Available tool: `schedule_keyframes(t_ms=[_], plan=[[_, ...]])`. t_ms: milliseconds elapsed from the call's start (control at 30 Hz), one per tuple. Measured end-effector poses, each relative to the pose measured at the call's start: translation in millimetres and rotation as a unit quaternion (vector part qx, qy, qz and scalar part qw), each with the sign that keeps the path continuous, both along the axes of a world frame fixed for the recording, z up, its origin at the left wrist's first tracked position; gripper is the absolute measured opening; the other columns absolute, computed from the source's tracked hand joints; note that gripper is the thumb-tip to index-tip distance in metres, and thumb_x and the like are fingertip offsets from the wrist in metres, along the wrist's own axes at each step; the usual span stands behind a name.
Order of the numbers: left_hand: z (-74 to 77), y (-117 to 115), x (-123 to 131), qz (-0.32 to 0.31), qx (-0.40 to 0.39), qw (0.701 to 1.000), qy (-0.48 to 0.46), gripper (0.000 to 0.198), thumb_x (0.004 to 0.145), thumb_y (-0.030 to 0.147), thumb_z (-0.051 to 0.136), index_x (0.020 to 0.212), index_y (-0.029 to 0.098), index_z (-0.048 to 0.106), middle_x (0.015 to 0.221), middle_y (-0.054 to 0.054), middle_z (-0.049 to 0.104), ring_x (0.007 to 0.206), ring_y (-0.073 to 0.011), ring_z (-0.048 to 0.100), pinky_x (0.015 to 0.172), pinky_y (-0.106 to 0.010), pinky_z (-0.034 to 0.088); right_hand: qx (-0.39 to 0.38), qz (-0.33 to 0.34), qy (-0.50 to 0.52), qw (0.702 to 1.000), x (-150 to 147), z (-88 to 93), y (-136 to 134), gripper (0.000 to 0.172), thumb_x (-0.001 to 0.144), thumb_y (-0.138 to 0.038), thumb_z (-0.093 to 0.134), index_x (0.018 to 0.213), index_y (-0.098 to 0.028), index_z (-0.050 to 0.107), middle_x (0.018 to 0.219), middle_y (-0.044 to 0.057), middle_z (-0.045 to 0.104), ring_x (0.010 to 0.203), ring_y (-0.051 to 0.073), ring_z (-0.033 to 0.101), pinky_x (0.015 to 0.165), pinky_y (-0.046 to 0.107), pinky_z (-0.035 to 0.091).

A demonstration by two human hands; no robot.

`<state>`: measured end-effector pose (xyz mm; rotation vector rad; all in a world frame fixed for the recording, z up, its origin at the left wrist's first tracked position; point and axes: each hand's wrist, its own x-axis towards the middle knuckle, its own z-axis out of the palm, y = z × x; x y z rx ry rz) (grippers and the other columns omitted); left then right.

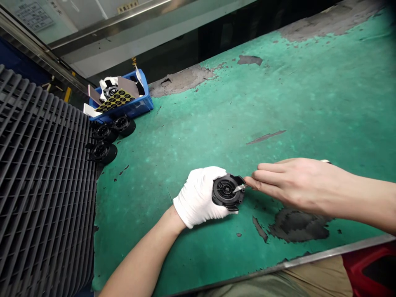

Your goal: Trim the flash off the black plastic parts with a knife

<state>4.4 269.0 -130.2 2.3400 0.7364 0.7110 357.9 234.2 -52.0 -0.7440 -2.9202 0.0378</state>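
While the gloved left hand (200,197) grips a black round part (227,191) just above the green worktop (278,107), the bare right hand (287,183) pinches a small silvery piece (239,188) against it. Similar black parts (105,142) lie beside a blue bin (136,105).

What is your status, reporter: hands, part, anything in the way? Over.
Left hand, gloved, grips black round part. Right hand pinches small silvery piece against it. Three more black parts and blue bin far left, away from hands.
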Motion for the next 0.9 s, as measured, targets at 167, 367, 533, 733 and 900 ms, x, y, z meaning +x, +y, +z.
schedule_keyframes(t_ms=[167,367,533,733,900], plan=[[-1.3,0,1,-0.001,-0.009,1.000,0.015,0.104,0.083,0.081,0.114,0.160,0.023,0.076,0.148,-0.019,0.091,0.136,-0.0458,0.094,0.121,-0.060,0.081,-0.022,0.006,0.020,1.000,2,1.4,13,0.050,0.127,-0.006,0.052,0.163,-0.019,0.085,0.101,0.008,0.081,0.094,0.024,0.071,0.080,0.041,0.055],[4.0,2,2,-0.004,-0.016,1.000,0.006,0.097,0.088,0.086,0.109,0.156,0.024,0.077,0.144,-0.018,0.092,0.134,-0.0447,0.095,0.119,-0.059,0.081,0.048,0.016,0.031,0.998,-2,5.3,7,0.053,0.118,0.002,0.053,0.163,-0.013,0.076,0.102,0.006,0.079,0.090,0.024,0.069,0.077,0.040,0.057],[-1.3,2,1,-0.005,0.007,0.998,-0.054,0.092,0.091,0.082,0.110,0.152,0.026,0.071,0.149,-0.020,0.091,0.137,-0.0442,0.095,0.118,-0.061,0.081,0.088,-0.110,0.006,0.990,-28,8.2,-46,0.067,0.102,0.009,0.058,0.167,-0.006,0.067,0.099,0.004,0.075,0.088,0.024,0.069,0.074,0.038,0.058],[-9.2,1,-4,0.007,-0.002,0.999,-0.048,0.099,0.081,0.079,0.118,0.148,0.028,0.066,0.156,-0.022,0.089,0.144,-0.0463,0.093,0.122,-0.065,0.079,0.129,-0.189,0.006,0.973,-50,3.0,-79,0.061,0.098,0.010,0.061,0.157,-0.003,0.070,0.100,0.005,0.072,0.089,0.025,0.068,0.074,0.039,0.055],[-5.4,2,-2,0.007,-0.017,0.999,-0.037,0.098,0.080,0.081,0.116,0.146,0.029,0.066,0.154,-0.022,0.089,0.142,-0.0458,0.094,0.122,-0.064,0.079,0.104,-0.145,0.034,0.983,-36,-1.8,-63,0.074,0.102,0.010,0.060,0.175,-0.004,0.061,0.096,0.001,0.070,0.085,0.024,0.066,0.069,0.039,0.052]])
